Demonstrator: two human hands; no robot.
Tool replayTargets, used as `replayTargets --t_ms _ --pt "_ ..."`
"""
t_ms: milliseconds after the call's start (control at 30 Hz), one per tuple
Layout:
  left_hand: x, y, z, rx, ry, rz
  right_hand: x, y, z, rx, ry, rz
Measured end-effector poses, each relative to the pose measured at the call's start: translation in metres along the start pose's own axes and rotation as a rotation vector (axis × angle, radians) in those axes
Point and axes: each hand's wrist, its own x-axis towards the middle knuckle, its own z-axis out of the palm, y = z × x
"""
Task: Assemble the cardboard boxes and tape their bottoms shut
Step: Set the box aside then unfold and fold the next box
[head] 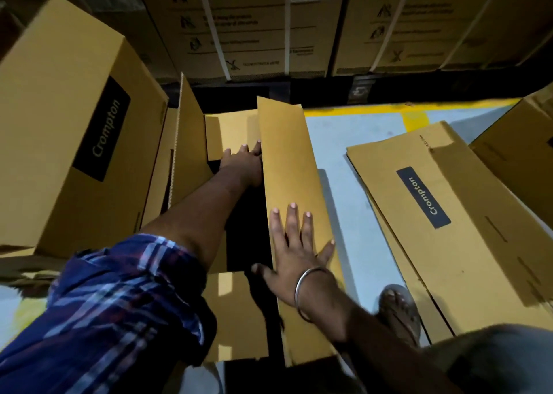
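On the grey floor [344, 160] with yellow line, both hands press open brown cardboard box [287, 166] flaps, fingers straight: left hand [242, 161], right hand [296, 244].

Dim warehouse light, wide-angle view with soft edges

Light falls from above, brightest on the grey floor [344, 142] and the long flap [290, 160]; the box interior [245, 214] is black shadow. The stacked cartons [239, 25] behind are dark and blurred, and the edges bend.

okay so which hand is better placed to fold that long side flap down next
Probably the right hand: its fingers lie spread flat on the long right flap, ready to push it over. The left hand is stretched away, pressing the far end flap.
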Motion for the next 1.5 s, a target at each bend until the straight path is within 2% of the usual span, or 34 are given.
replayTargets --t_ms 133,233,333,400,433,467,500,533,600,633,733,800,933,1067,1200,1300,1500 --pt "-0.035 -0.022 -0.030 0.058 0.006 0.008 0.014 0.026 -0.002 0.001 -0.025 -0.066" --pt "-0.088 -0.043 -0.060 0.032 0.198 0.043 0.025 0.050 -0.004 0.093 -0.014 -0.118" --pt "-0.145 -0.072 -0.061 -0.257 0.529 -0.044 0.026 0.060 -0.001 0.168 0.043 -0.112" --pt "-0.172 -0.085 -0.042 -0.609 0.760 -0.248 0.025 0.060 0.001 0.178 0.106 -0.015" --pt "-0.185 -0.088 -0.026 -0.821 0.808 -0.371 0.022 0.058 0.001 0.177 0.121 0.035" --pt "-0.193 -0.090 -0.004 -1.045 0.781 -0.481 0.021 0.057 0.002 0.185 0.127 0.079" --pt "-0.202 -0.088 0.014 -1.259 0.680 -0.553 0.019 0.054 0.002 0.205 0.128 0.119" --pt "-0.208 -0.082 0.029 -1.447 0.531 -0.578 0.017 0.052 0.002 0.240 0.125 0.161" --pt "-0.219 -0.055 0.042 -1.655 0.260 -0.498 0.014 0.049 0.000 0.312 0.109 0.239" --pt "-0.222 -0.041 0.043 -1.708 0.214 -0.474 0.013 0.048 -0.001 0.335 0.096 0.267" --pt "-0.225 -0.010 0.040 -1.952 0.196 -0.574 0.013 0.049 -0.002 0.344 0.088 0.280" --pt "-0.222 -0.003 0.043 -2.032 0.195 -0.563 0.014 0.051 -0.001 0.342 0.080 0.267" --pt "-0.210 -0.002 0.049 -1.882 0.270 -0.443 0.016 0.054 -0.001 0.317 0.063 0.248" --pt "-0.198 0.021 0.052 -1.469 0.444 -0.294 0.019 0.056 0.000 0.313 0.061 0.237" --pt "-0.174 0.060 0.073 -0.869 0.361 -0.302 0.023 0.062 0.004 0.337 0.085 0.224" --pt "-0.164 0.064 0.101 -0.551 0.322 -0.284 0.024 0.067 0.010 0.349 0.099 0.197" --pt "-0.158 0.045 0.107 -0.421 0.265 -0.234 0.032 0.067 0.012 0.371 0.127 0.218"
